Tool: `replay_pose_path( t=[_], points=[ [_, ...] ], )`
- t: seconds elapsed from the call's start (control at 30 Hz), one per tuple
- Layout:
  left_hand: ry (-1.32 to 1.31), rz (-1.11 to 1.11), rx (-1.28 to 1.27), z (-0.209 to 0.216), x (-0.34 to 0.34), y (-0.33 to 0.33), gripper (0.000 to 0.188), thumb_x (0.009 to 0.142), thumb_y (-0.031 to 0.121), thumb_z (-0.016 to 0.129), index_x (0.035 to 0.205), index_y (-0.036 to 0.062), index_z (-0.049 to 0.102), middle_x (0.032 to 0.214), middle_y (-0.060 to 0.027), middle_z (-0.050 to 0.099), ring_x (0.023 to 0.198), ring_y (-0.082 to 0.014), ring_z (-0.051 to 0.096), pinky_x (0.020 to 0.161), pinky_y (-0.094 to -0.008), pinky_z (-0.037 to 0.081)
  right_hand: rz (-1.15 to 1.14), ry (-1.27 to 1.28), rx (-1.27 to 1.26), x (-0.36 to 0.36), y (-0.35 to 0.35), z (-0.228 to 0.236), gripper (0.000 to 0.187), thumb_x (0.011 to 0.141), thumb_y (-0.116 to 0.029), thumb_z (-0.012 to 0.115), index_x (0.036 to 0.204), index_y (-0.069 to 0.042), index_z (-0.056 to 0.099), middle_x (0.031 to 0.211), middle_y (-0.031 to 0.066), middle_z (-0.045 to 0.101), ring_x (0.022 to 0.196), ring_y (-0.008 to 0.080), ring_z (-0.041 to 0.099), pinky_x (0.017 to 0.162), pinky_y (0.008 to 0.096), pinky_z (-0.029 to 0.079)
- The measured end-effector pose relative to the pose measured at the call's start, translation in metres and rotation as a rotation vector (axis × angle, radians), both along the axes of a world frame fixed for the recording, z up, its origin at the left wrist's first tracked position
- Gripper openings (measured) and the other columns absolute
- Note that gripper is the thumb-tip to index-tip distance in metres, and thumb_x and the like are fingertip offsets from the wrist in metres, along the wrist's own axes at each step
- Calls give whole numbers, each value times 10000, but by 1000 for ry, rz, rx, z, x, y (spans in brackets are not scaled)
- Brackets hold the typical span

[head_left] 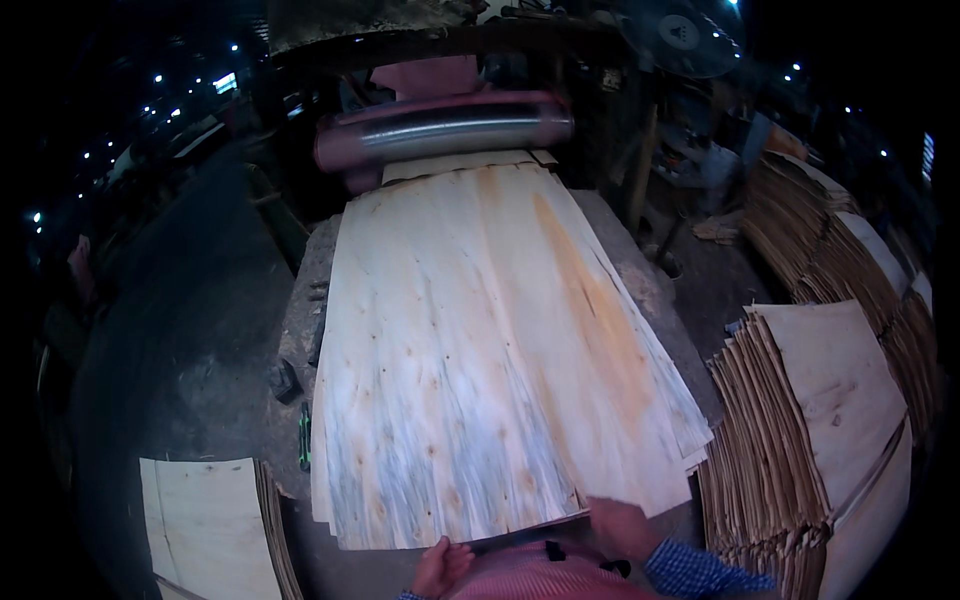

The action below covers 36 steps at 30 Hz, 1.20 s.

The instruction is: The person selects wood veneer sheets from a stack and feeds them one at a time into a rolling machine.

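Veneer sheet [480, 350] lies atop the table stack, below the roller [445, 128]. Right hand [622, 528] presses its near edge, fingers flat together; left hand [443, 567] curled beneath the edge. Step: squaring the sheet; next, likely an even two-handed pull.

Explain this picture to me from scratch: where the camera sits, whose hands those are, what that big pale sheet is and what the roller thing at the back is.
The camera is worn on a person's head and looks down, so the wide lens bends the edges and darkens the corners. The two bare hands at the bottom are the wearer's own. The left hand is at the near edge of a stack of thin, pale wooden veneer sheets on a grey worktable. The right hand, in a blue checked sleeve, rests on the sheets' near right corner; whether its fingers grip the edge is unclear. At the far end, the sheets meet a long horizontal metal roller of a machine. Tall piles of brown veneer sheets stand on the right, and another pale pile lies lower left.
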<state>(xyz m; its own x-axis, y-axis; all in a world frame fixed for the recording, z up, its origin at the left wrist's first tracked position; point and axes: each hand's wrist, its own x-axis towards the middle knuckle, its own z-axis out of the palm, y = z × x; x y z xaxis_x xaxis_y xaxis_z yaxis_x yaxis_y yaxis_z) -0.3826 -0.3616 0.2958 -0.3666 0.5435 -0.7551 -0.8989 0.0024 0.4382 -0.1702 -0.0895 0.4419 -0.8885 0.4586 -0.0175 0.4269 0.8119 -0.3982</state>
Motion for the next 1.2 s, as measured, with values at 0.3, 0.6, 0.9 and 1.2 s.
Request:
replay_pose_path(
  t=[0.3,0.6,0.9,1.2],
  points=[
    [-144,42,-52,-6,-6,8,459,974,431,549,1012,-24,591,853,-132,679,727,-234,681,654,-317,601,-62,-22,-25,18,18,-4,157,881,-161,489,969,-62,574,833,175,648,781,355,651,675,461,520],
    [-255,-47,10,3,-9,7,518,926,457,618,1009,-53,595,874,-173,684,744,-250,684,634,-329,590,-14,48,171,-184,164,-26,234,866,-165,520,997,-25,655,810,188,675,727,364,658,661,481,527],
    [59,89,-294,22,7,24,470,915,428,641,1074,-12,591,858,-140,661,733,-219,670,598,-313,570,-139,57,182,-369,278,-81,203,856,-175,524,880,-30,663,879,192,692,815,371,667,733,488,530],
    [87,39,-379,15,6,17,504,911,433,645,1130,-17,585,863,-137,681,684,-193,665,598,-283,563,-39,243,300,-325,231,-125,480,884,-285,585,1317,-86,528,1426,124,460,1344,327,389,1079,482,330]
  ],
)
